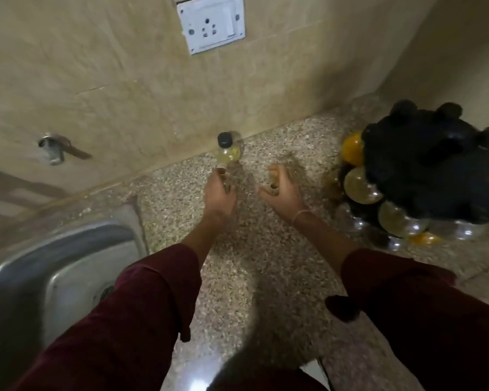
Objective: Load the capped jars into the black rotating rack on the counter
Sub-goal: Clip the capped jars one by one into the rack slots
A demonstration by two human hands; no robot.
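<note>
Left hand [219, 193]: fingertips at the lower end of the capped jar [228, 149]. It is blurred there, so I cannot tell whether they grip it or only touch.

Right hand [283, 190]: loosely curled, holding nothing, near the left. I judge it is placed to steady or take the jar.

Jar: centre of frame by the wall tiles, black cap uppermost, well apart from the black rotating rack [435, 165] at the right edge.

Rack: near side carries loaded jars [360, 185] with yellow and orange contents.

Speckled counter [266, 263]; steel sink [68, 263] lower left.
</note>
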